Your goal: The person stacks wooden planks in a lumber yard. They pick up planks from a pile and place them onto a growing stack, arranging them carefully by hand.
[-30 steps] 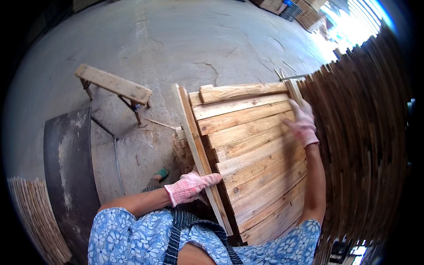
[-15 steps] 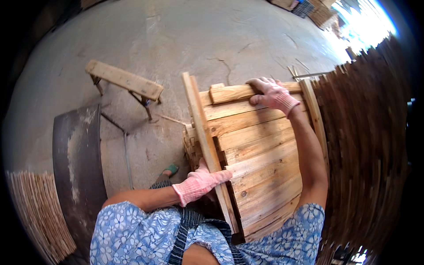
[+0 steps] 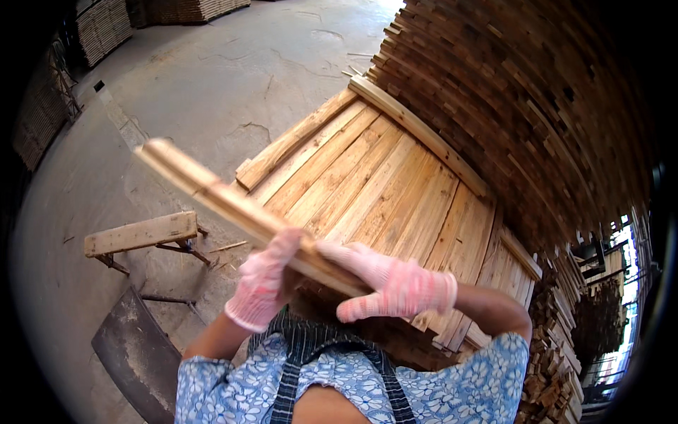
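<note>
My left hand (image 3: 265,283), in a pink-and-white knit glove, is closed around a long, narrow wooden strip (image 3: 212,189). The strip slants from the upper left down toward my body, slightly blurred, and seems to be two lengths together. My right hand (image 3: 392,283), gloved alike, holds the strip near its lower end, its fingers along the far side and its thumb apart on the near side. Just beyond my hands lies a stack of flat pine boards (image 3: 381,184), set side by side. One loose strip (image 3: 296,138) lies along its left edge, another strip (image 3: 424,134) along its far edge.
A tall wall of stacked timber (image 3: 494,92) stands close behind the boards on the right. A low wooden bench (image 3: 141,234) and a dark curved panel (image 3: 138,357) are to my left. Offcuts (image 3: 551,353) are piled at lower right; more timber stacks (image 3: 102,32) stand far left.
The strip has been lifted off the boards' left side and is now held in front of me. My right hand has come from the far strip to it. The view has turned right.
</note>
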Demonstrator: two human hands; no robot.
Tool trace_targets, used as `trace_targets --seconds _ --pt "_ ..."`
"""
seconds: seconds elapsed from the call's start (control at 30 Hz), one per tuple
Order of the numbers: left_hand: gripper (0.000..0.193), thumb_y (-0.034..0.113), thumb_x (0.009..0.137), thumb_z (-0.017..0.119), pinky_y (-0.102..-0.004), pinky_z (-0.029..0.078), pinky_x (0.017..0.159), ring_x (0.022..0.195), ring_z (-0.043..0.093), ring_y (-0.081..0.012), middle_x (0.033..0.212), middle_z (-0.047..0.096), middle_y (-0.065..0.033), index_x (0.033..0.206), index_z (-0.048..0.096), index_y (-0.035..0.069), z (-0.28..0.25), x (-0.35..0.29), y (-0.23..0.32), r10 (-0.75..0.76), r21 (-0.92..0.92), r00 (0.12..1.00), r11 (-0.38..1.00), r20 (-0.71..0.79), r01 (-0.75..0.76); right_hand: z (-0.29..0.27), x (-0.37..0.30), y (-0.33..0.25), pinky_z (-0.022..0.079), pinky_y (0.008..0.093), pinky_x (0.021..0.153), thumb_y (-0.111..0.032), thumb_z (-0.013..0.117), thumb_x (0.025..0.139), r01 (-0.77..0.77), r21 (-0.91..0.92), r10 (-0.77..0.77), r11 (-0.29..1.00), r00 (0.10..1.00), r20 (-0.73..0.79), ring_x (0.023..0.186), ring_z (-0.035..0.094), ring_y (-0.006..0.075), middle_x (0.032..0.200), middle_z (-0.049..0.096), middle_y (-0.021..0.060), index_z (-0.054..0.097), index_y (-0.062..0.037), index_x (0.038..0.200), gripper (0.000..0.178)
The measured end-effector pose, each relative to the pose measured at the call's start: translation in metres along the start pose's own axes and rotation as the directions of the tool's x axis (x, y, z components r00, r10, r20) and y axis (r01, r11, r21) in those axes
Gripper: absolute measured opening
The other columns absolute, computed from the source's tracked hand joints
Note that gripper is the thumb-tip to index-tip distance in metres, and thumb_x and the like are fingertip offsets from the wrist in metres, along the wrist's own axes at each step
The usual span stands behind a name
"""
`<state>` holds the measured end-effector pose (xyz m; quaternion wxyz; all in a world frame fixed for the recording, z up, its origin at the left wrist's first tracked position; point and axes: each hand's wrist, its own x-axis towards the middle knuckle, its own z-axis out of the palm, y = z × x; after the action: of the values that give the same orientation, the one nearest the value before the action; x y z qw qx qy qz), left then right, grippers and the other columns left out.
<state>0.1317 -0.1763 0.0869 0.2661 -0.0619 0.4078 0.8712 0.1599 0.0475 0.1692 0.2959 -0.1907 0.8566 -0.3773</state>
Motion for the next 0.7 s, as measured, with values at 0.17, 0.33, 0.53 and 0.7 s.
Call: trace_targets --seconds 0.17,0.33,0.53,0.7 --pt "0.077 0.071 0.088 0.065 -0.0348 0.057 0.083 0.093 0.07 -0.0232 0.111 0.071 -0.0149 0.127 0.065 0.004 0.02 0.023 0.034 -0.482 0.803 0.85 0.582 0.212 0.13 0.014 -0.051 0.015 0.044 0.0444 0.107 -0.019 0.075 0.089 -0.202 -0.165 0.129 0.965 0.919 -0.373 0.122 0.055 0.0393 0.13 0.056 0.0204 0.046 -0.01 0.153 0.071" --pt "0.054 0.045 0.091 0.072 -0.043 0.055 0.095 0.116 0.065 -0.0357 0.121 0.066 -0.0154 0.128 0.058 0.008 0.019 0.038 -0.004 -0.246 0.664 0.624 0.408 0.741 -0.627 0.049 -0.051 0.12 0.049 0.0468 0.1 -0.017 0.076 0.085 -0.306 -0.565 -0.066 0.766 0.838 -0.542 0.115 0.058 0.0417 0.128 0.059 0.0204 0.053 -0.0197 0.149 0.067" --pt "0.057 0.042 0.077 0.077 -0.0512 0.048 0.095 0.117 0.058 -0.0347 0.119 0.062 -0.0112 0.124 0.06 0.014 0.03 0.116 0.022 -0.227 0.194 0.298 -0.389 0.927 -0.9 0.043 -0.045 0.101 0.05 0.0469 0.098 -0.016 0.074 0.086 -0.269 -0.516 -0.098 0.813 0.811 -0.577 0.112 0.059 0.0411 0.125 0.062 0.0189 0.058 -0.0194 0.145 0.062" --pt "0.057 0.021 0.084 0.073 -0.0479 0.049 0.095 0.108 0.061 -0.0374 0.11 0.065 -0.0159 0.137 0.055 0.009 0.029 0.153 0.011 -0.344 0.255 0.412 -0.419 0.843 -0.871 0.047 -0.051 0.12 0.053 0.0476 0.082 -0.019 0.066 0.085 -0.384 -0.503 -0.038 0.774 0.766 -0.642 0.097 0.063 0.0379 0.102 0.063 0.0144 0.058 -0.0298 0.143 0.059"
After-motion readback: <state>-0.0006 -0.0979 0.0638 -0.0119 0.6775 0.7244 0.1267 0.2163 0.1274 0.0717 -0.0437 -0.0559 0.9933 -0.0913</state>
